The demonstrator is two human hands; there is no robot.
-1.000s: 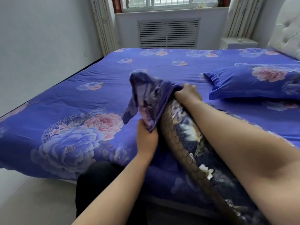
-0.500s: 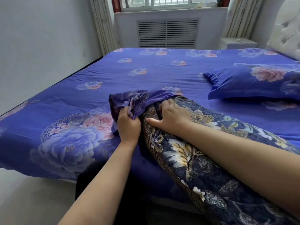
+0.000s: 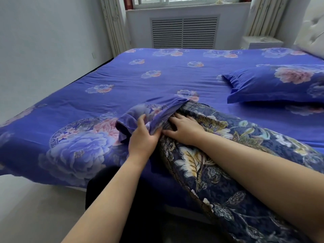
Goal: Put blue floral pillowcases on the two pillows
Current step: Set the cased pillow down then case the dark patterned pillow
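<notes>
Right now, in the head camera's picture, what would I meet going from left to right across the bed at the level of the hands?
Large printed peony on the blue bedsheet → bunched blue floral pillowcase → left hand → right hand → dark navy leaf-patterned pillow.

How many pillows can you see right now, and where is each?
2. One pillow, already in a blue floral case, lies on the bed at right near the headboard. The dark floral pillow lies at the near edge under the right hand. None hidden, apparently.
</notes>
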